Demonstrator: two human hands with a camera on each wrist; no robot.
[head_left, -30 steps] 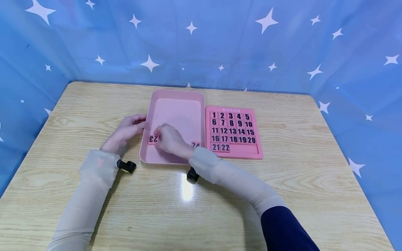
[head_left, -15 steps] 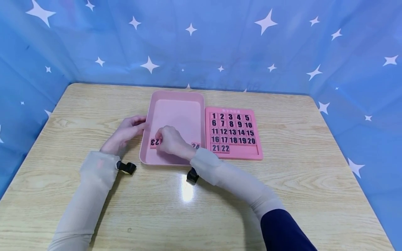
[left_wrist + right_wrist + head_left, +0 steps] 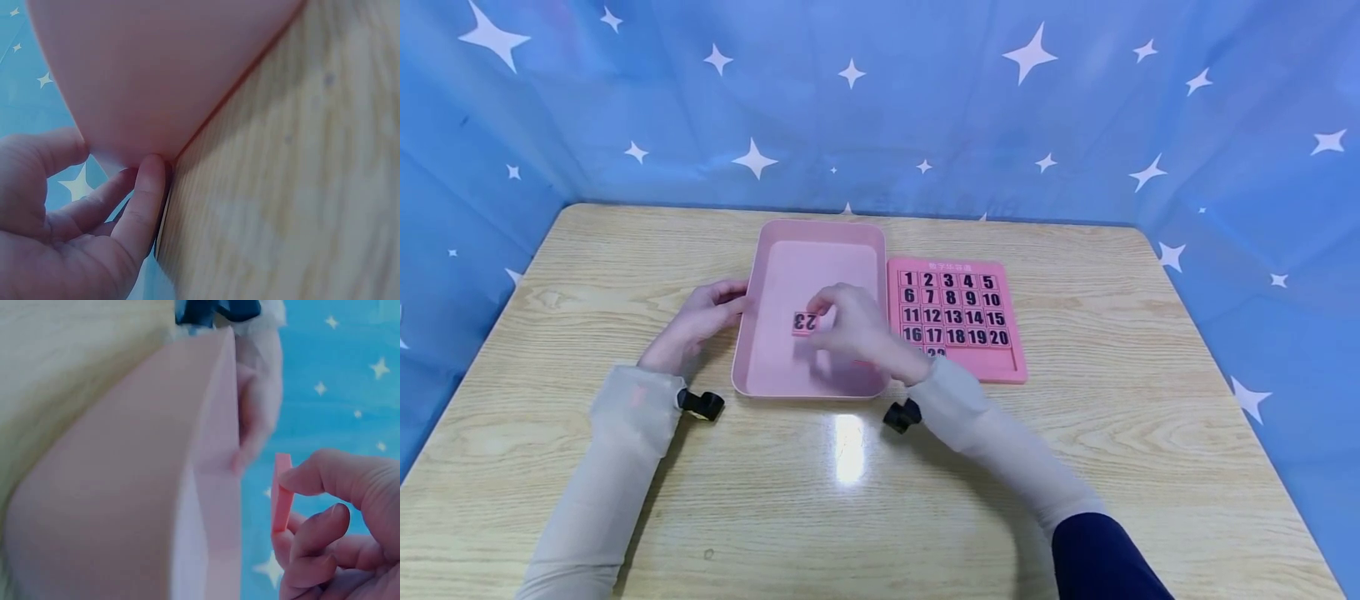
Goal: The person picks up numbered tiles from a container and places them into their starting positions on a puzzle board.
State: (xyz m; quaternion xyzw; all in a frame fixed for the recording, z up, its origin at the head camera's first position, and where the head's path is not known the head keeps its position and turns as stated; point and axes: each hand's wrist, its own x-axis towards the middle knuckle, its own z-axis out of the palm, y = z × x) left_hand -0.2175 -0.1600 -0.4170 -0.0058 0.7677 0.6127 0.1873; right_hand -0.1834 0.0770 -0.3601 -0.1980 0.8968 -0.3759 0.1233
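My right hand is raised over the pink tray, pinching a pink number tile marked 23 between thumb and fingers. The 23 reads upside down in the head view. In the right wrist view the tile shows edge-on, above the rim. The tile marked 24 in the tray's near right corner is mostly hidden by the right hand. At the tray's left side, my left hand rests its fingertips on the outer wall; in the left wrist view one finger touches low on that wall.
Just right of the tray lies a pink number board with tiles 1 to 20 in rows. Its bottom row holds tiles at the left, partly covered by the right wrist. The wooden table meets a blue star-patterned curtain behind.
The right hand has lifted tile 23 from the tray's left side and moved it right and upward. Its wrist now covers part of the board's bottom row. The left hand has stayed put.
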